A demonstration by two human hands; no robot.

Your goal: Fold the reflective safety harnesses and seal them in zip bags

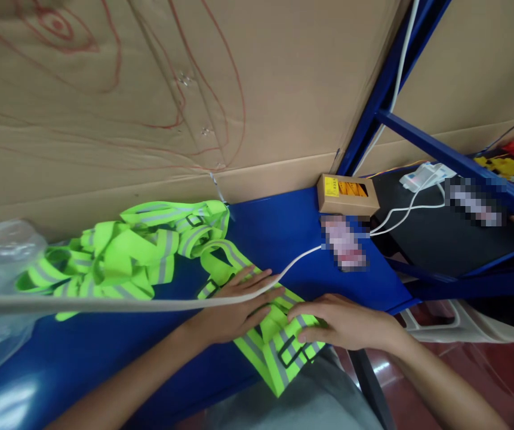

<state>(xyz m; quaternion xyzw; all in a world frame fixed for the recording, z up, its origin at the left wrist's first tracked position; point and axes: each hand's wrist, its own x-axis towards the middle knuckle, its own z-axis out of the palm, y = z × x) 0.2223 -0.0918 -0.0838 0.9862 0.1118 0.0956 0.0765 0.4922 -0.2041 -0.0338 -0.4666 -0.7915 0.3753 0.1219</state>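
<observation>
- Head view: neon strap [274, 325] lies at the near edge of the blue table [265, 218], its lower corner bent to a point and hanging out over the grey cloth [301, 406] of the person's lap.
- Left hand [243, 303]: palm down across the strap, fingers spread and straight. Pressing, not gripping.
- Right hand [331, 319]: fingers and thumb bent over the strap just above the black buckle [287, 352]. Could be a light pinch, could be resting; I can't tell from here.
- Step in hand, my read: flattening and folding this one strap, left hand as the hold-down, right hand working the buckle end.
- Next move, my guess: keep the left palm planted, get a definite grip by the buckle, bring the overhanging corner back onto the table. Buckle should lie flat or the fold will sit lumpy.
- Strap's far end runs up and left past the left hand, close to the loose pile [122, 257] of similar straps. Can't tell whether they're linked; worth checking before any pull.
- White cable [149, 305] crosses in front of the left hand. Contact unclear. Snag risk, I'd say.
- Box [350, 200] stands at the back of the table, well apart from both hands. No obstacle there.
</observation>
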